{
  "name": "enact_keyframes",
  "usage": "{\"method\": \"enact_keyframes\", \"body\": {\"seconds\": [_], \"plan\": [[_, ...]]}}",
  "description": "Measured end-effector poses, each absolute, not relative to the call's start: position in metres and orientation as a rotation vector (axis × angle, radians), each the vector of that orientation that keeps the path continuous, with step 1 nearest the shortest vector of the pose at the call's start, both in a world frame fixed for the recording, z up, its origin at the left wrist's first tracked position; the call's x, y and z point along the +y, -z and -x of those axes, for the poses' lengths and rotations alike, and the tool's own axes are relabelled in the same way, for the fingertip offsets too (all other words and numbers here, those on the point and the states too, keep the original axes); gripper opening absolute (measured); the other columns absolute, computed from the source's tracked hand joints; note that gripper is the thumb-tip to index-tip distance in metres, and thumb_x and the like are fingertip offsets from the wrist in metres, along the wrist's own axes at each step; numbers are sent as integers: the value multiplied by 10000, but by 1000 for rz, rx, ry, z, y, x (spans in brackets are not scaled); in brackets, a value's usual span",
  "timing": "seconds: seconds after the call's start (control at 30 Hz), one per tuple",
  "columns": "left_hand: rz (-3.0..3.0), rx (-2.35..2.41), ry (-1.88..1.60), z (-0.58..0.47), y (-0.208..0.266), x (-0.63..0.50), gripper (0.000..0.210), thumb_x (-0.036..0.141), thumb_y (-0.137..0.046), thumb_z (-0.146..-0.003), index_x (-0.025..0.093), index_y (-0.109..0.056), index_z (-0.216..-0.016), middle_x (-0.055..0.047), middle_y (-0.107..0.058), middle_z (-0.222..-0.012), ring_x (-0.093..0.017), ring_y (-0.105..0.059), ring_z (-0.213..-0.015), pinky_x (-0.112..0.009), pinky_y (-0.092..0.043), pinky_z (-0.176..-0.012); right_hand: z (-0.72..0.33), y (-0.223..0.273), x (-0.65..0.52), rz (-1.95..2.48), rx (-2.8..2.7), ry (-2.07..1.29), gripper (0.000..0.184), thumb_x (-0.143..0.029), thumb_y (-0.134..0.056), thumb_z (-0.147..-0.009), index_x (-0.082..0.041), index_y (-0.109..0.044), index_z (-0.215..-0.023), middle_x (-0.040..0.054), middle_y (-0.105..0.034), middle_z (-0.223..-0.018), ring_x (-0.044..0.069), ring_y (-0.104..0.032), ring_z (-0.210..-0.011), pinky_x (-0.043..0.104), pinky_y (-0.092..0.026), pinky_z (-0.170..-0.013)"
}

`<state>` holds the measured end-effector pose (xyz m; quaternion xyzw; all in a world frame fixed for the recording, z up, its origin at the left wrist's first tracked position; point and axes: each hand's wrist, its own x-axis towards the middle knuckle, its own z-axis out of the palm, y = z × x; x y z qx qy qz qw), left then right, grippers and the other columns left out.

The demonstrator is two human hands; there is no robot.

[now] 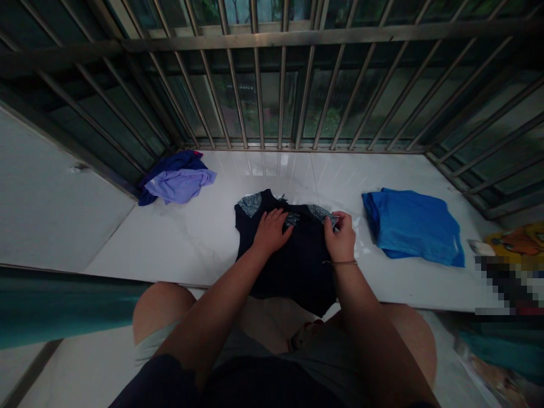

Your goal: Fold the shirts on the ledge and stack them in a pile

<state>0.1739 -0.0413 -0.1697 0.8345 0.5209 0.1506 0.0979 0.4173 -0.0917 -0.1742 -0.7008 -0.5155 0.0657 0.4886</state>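
Observation:
A dark navy shirt point(293, 266) with patterned grey-blue shoulder panels lies spread on the white tiled ledge, its lower hem hanging over the front edge. My left hand point(272, 231) rests flat on its upper middle, fingers stretched toward the neckline. At the right shoulder, my right hand point(341, 237) pinches the patterned sleeve edge between thumb and fingers. A thin bracelet circles my right wrist.
Purple and dark blue crumpled clothes point(181, 180) lie at the back left of the ledge. On the right sits a folded blue cloth point(414, 224), with a yellow printed item point(521, 243) beyond it. Metal window bars point(280, 96) line the back.

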Motion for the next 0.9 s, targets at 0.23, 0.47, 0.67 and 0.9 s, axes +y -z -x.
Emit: {"method": "enact_keyframes", "body": {"seconds": [0.23,0.47,0.67,0.9], "plan": [[-2471,1540,-444,-174,170,-40,546,475,-568,-1149,241,-627,-1638,-104,-555,-1784,-312,-479,-1683,-580,-285,-1453,-413,173,-100,1548,-1317,-146,360,-553,-485,-1141,-245,-634,-1254,57,-742,-982,255,-708,-839,384,-570,-803],[-2471,1545,-438,-174,172,-40,556,482,-570,-1148,241,-622,-1646,-106,-555,-1783,-311,-472,-1689,-577,-280,-1456,-425,183,-86,1649,-1383,19,260,-442,-568,-1093,-226,-698,-1155,131,-736,-1097,321,-695,-1063,505,-570,-1008],[-2470,1551,-464,-175,171,-42,547,475,-578,-1146,226,-635,-1630,-107,-571,-1770,-306,-495,-1673,-569,-297,-1452,-415,188,-83,1649,-1661,98,264,-438,-693,-1053,-216,-794,-1153,222,-637,-1481,410,-576,-1424,644,-481,-1225],[-2466,1545,-489,-174,172,-42,533,480,-584,-1142,256,-639,-1623,-98,-579,-1765,-304,-509,-1663,-569,-305,-1448,-406,179,-86,1406,-1883,-68,176,-364,-656,-1081,-243,-761,-1154,168,-722,-1393,347,-679,-1334,560,-561,-1185]]}}
